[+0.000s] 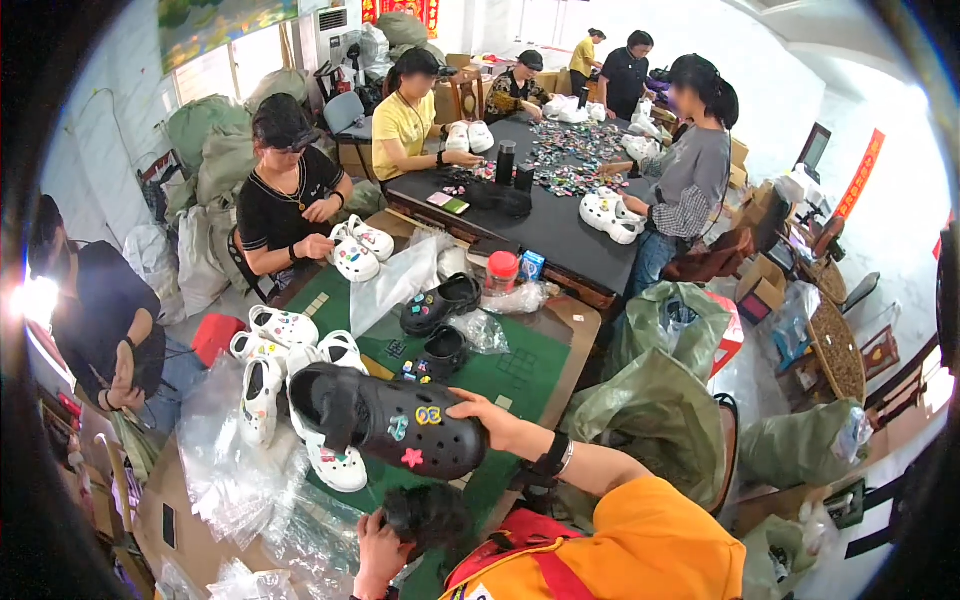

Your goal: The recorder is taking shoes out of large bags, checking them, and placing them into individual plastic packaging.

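Note:
My right hand (492, 420) holds a black clog (390, 418) by its toe end, sideways above the green mat (520, 372). The clog carries small coloured charms, among them a pink star and a yellow piece. My left hand (381, 555) is low at the bottom edge, its fingers closed on a dark object (428, 515) that I cannot make out. Several white clogs (272, 360) with charms lie to the left of the black one. More black clogs (440, 302) lie farther back on the mat.
Clear plastic bags (235, 470) pile at the lower left. A red-lidded jar (501, 272) stands past the mat. Other people decorate white clogs around a black table (560, 215) strewn with charms. Green sacks (655, 410) stand to my right.

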